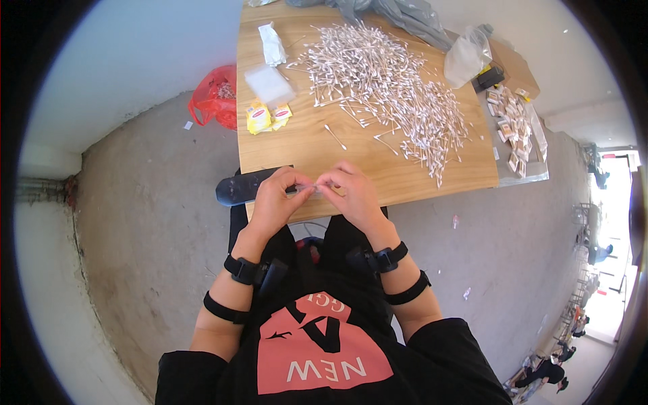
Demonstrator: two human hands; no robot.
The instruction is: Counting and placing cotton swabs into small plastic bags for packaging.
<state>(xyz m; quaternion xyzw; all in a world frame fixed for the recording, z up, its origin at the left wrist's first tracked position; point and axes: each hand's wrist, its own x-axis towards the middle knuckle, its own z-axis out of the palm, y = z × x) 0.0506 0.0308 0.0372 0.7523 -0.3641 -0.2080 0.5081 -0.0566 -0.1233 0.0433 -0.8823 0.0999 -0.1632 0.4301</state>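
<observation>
Both hands meet at the near edge of the wooden table [304,145]. My left hand [278,197] and my right hand [352,196] pinch with thumb and fingers at a small piece of clear plastic [314,188], mostly hidden by the fingertips. Beyond them spreads a large heap of cotton swabs [378,74]. One loose swab [335,137] lies apart, nearer my hands. To the left are yellow printed cards [259,119] and a stack of clear plastic bags [268,85]. A dark, round-ended object [237,189] sits beside my left hand.
A red plastic bag [216,100] stands on the floor at left. A white packet [271,44] and grey plastic sheeting [412,19] lie far back. Right of the table are several small packs [514,131] and a cardboard box [513,69]. Other people [543,372] are far right.
</observation>
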